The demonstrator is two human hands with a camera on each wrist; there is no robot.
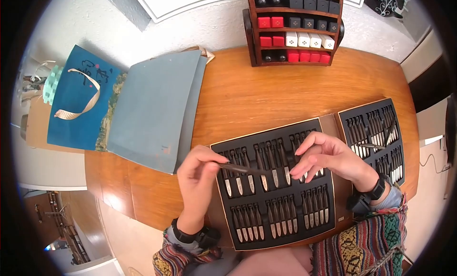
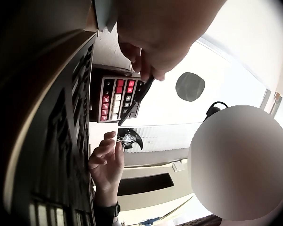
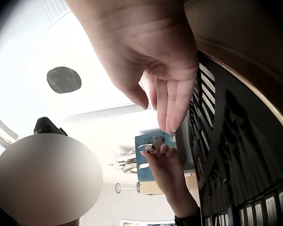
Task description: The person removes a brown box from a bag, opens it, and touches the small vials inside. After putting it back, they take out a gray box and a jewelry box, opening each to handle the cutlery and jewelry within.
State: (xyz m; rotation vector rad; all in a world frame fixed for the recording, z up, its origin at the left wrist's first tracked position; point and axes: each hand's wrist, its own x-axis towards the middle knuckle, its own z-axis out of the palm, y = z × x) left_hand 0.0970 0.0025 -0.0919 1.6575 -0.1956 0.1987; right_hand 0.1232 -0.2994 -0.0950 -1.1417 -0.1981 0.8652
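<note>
My left hand (image 1: 196, 180) pinches a slim dark pen-like stick (image 1: 242, 169) between thumb and fingers. The stick points right, across the upper rows of a black-lined case (image 1: 283, 196). In the left wrist view the same stick (image 2: 136, 101) slants down from the fingertips. My right hand (image 1: 328, 158) is over the case's right side near the stick's far end, its fingers loosely bent and holding nothing. Its palm and straighter fingers show in the right wrist view, with the thumb apart. Several dark sticks with pale ends (image 1: 282, 218) fill the case's slots.
A second case panel (image 1: 374, 141) of similar sticks lies at the right, one stick (image 1: 372, 146) lying crosswise on it. Behind stands a wooden rack (image 1: 294, 30) of red, white and black pieces. A blue gift bag (image 1: 148, 100) with a ribbon handle occupies the left side of the wooden table (image 1: 228, 92).
</note>
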